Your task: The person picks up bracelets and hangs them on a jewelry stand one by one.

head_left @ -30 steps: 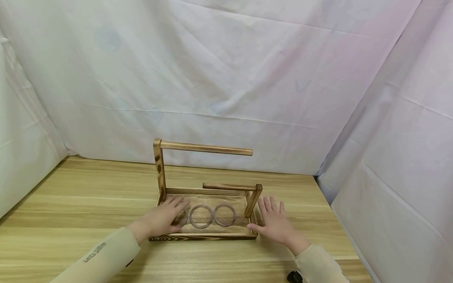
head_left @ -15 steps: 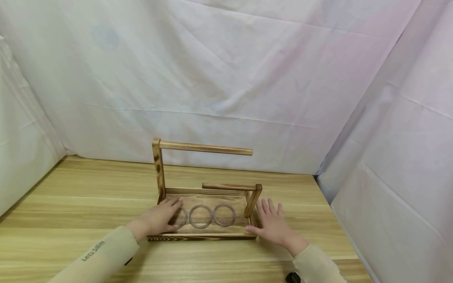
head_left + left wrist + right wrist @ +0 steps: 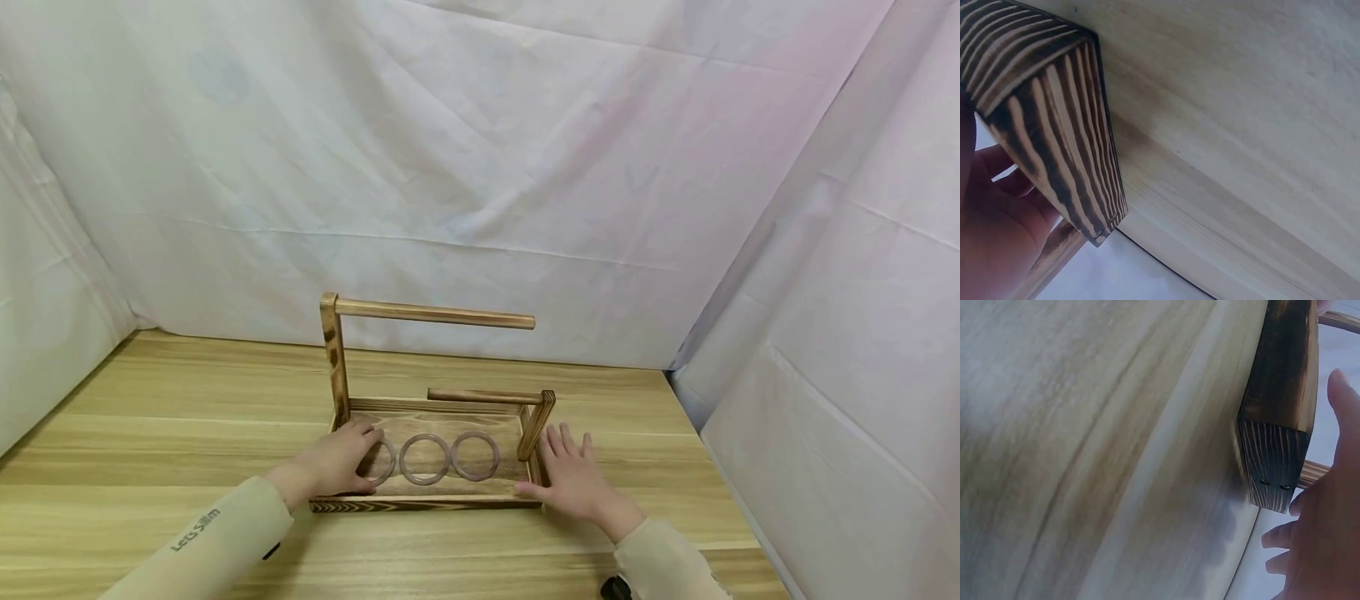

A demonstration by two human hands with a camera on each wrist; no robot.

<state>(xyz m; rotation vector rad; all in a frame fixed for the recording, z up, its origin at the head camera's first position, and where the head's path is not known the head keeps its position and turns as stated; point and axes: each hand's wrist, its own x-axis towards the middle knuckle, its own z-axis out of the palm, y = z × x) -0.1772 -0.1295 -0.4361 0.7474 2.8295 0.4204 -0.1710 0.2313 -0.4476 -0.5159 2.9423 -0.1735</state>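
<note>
A wooden stand (image 3: 427, 503) with a shallow tray base and two horizontal bars sits on the table. Three purplish see-through bangles lie in a row in its tray: a middle bangle (image 3: 402, 460), a right bangle (image 3: 497, 457) and a left bangle (image 3: 393, 463), partly hidden by my left hand (image 3: 330, 462). That hand grips the tray's left end, its fingers bent over the wall, as the left wrist view also shows. My right hand (image 3: 573, 479) lies against the right end, fingers straight along the outside, thumb over the front right corner.
The wood-grain table (image 3: 187, 400) carries the stand. A pale cloth backdrop (image 3: 465, 167) hangs behind and along both sides. The upper bar (image 3: 435, 313) rises from the left post and the lower bar (image 3: 480, 396) from the right one.
My left fingers have drawn back and bent, uncovering more of the left bangle. The right hand has moved slightly left, closer against the stand's end. The bangles keep their places in the tray.
</note>
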